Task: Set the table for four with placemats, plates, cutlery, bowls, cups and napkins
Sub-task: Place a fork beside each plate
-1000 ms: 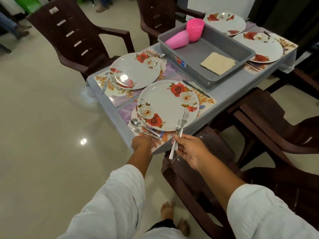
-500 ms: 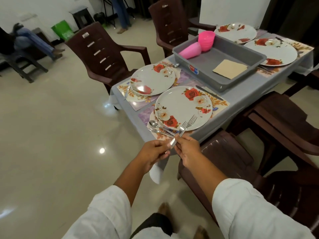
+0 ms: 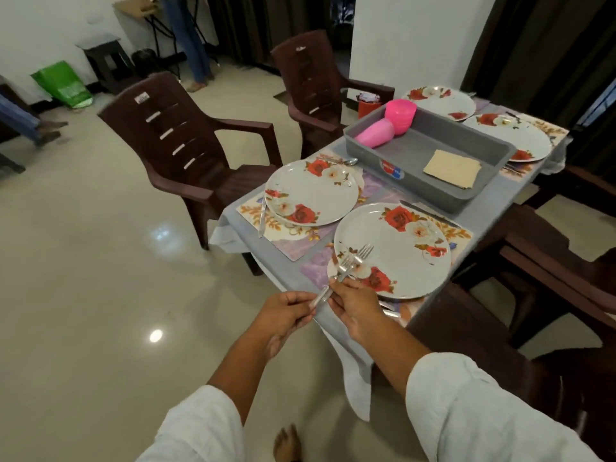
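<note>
Two forks (image 3: 354, 261) are held together over the near corner of the table, tines above the nearest floral plate (image 3: 400, 251). My left hand (image 3: 283, 315) pinches the handle ends and my right hand (image 3: 353, 306) grips the handles just above. A second floral plate (image 3: 311, 191) lies on its placemat (image 3: 286, 235) with a knife (image 3: 262, 216) at its left. Two more plates (image 3: 513, 135) sit at the far end. A grey tray (image 3: 443, 191) holds pink cups (image 3: 375, 134), pink bowls (image 3: 400, 114) and a beige napkin stack (image 3: 451, 168).
Brown plastic chairs stand around the table: one at the left (image 3: 186, 151), one behind (image 3: 316, 85), others at the right (image 3: 550, 261). A knife (image 3: 430, 213) lies beyond the nearest plate. A person's legs (image 3: 188, 41) stand in the background beside a green bag (image 3: 63, 83).
My left hand came off the table edge and joined the right on the fork handles. The forks rose over the nearest plate. The view lifted, showing more of the room.
</note>
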